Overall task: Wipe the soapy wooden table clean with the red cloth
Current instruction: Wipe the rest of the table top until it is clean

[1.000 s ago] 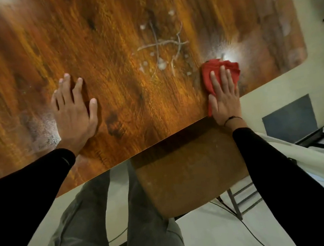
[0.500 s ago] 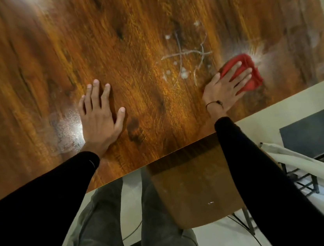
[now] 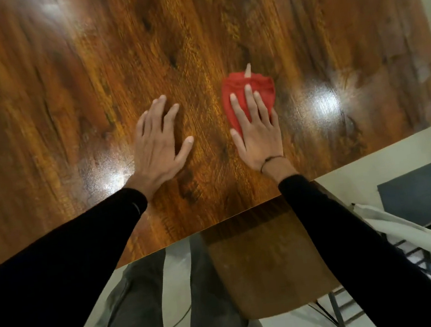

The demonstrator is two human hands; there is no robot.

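Observation:
The glossy brown wooden table (image 3: 68, 80) fills the upper part of the head view. A crumpled red cloth (image 3: 240, 85) lies on it near the middle. My right hand (image 3: 255, 131) presses flat on the cloth, fingers stretched over it. A short white streak of soap (image 3: 247, 69) shows just beyond the cloth's far edge. My left hand (image 3: 157, 143) rests flat on the bare wood just left of the cloth, fingers spread, holding nothing. Wet sheen patches glint on the wood left and right of the hands.
The table's near edge runs diagonally below my wrists. A brown wooden chair seat (image 3: 268, 268) stands under that edge, right of my legs. A dark metal rack with white fabric (image 3: 413, 236) stands at the lower right on the pale floor.
My right hand has slid the red cloth left from the table's right side over the white soap streaks, which are now mostly gone. The left hand stayed planted flat.

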